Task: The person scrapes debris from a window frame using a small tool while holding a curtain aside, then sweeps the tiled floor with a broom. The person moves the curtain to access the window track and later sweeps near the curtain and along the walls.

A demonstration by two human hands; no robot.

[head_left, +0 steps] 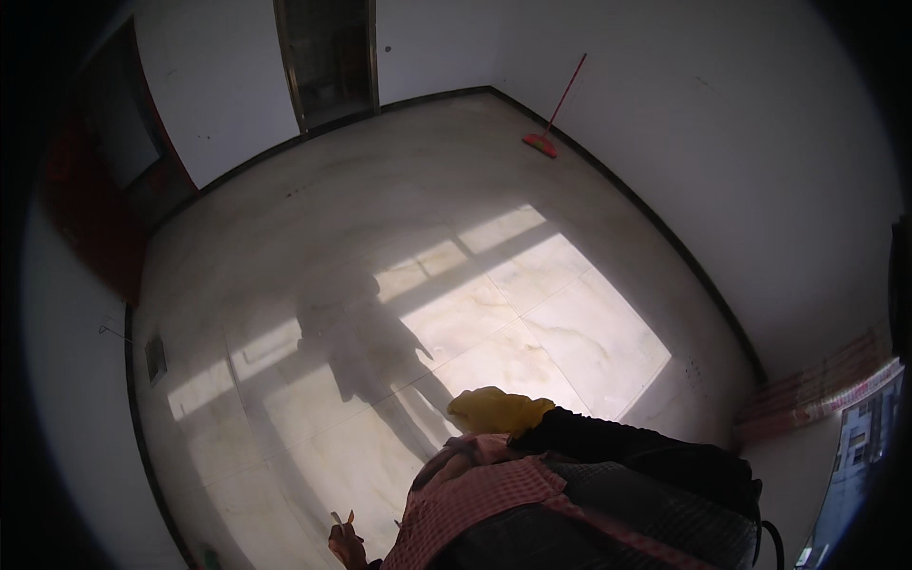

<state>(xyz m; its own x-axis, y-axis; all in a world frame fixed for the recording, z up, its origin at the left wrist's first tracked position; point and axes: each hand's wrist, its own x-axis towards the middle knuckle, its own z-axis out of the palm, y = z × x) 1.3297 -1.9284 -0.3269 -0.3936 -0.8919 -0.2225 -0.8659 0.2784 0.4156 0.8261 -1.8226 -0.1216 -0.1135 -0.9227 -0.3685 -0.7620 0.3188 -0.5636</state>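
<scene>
Left wall: dark red panel (90, 204) along the shaded side, dim and hard to read.
Floor vent: small dark grille (155, 358) set in the floor near the left skirting.
Floor: pale marble-look tiles (380, 190), bordered by a dark skirting line; a bright window-shaped patch of sunlight falls across the middle, with the person's shadow (366, 347) standing in it.
Doorway: dark opening (328, 57) in the far wall, left of centre.
Left hand: bare hand (348, 543) at the lower edge, fingers bunched around a small pale item (338, 519) that sticks up from the fist; too small to say what it is.
Clothing: pink checked apron (484, 494) over a dark garment, filling the lower centre.
Right hand: yellow-gloved hand (496, 410) held against the chest just above the apron; fingers curled in; whether it holds anything cannot be told.
Broom: red-handled broom (554, 114) leaning on the far right wall, its red head on the floor, well apart from both hands.
Right edge: pinkish striped bundle (817, 385) along the wall foot, beside a window.
</scene>
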